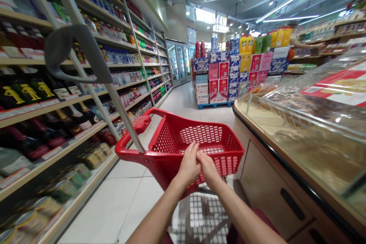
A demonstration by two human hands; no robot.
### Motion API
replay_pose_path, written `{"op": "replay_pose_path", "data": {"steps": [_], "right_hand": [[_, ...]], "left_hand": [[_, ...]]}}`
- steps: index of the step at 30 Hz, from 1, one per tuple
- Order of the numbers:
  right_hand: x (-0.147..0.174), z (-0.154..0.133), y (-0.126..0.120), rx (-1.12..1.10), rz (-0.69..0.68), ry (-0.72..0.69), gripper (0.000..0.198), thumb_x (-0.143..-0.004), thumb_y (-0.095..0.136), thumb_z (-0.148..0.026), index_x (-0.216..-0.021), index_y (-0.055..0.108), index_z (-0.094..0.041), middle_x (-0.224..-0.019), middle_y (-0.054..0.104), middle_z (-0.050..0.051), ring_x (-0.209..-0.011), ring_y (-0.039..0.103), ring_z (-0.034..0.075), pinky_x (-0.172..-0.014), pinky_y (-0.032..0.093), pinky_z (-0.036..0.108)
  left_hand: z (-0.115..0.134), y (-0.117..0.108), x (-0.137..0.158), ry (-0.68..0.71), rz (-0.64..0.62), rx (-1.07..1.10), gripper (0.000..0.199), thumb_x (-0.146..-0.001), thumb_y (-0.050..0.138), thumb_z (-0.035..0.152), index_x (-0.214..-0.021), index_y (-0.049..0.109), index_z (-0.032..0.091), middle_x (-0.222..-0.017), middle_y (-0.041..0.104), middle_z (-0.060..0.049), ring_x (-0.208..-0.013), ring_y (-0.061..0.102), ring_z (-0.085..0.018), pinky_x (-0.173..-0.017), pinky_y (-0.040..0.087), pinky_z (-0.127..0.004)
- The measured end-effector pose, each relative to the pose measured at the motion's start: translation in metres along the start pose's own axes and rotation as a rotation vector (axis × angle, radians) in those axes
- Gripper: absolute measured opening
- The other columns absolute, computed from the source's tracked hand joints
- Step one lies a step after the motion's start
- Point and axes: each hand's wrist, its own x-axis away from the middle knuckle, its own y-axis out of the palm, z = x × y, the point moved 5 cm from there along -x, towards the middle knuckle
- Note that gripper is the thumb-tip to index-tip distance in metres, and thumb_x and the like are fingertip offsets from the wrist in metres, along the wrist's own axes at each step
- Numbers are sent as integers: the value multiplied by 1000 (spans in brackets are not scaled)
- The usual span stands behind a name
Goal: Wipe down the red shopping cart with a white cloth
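Note:
Both my hands meet in front of the red rolling shopping basket point(168, 156), near its close rim. My left hand point(189, 164) has its fingers stretched out, pointing up and forward. Against it rests my right hand point(208, 168), its fingertips touching the left and its fingers mostly straight. No object shows in either hand; the palms are hidden. The basket has perforated walls, and I see no goods inside. Its metal pull handle, with a grey grip point(100, 57), leans up to the left.
Shelves point(85, 145) of bottles and cans line the left side. On the right stands a glass-topped counter point(274, 160) with a black edge strip. Stacked drink cartons point(219, 80) sit on a blue pallet ahead, with a person's arm point(307, 45) beyond. Glass-door fridges point(178, 61) are at the back.

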Motion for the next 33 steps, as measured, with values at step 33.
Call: {"op": "replay_pose_path", "data": {"steps": [33], "right_hand": [[11,39,-63,1213,110,-386,45,-72,42,-13,-116,48,-19,-114,53,7,-109,41,21,-98,21,43]], "left_hand": [[-97,-80,9,-97,272,-559,33,-76,32,10,-94,60,12,-108,58,-13,-104,51,-23,-90,39,-39]]}}
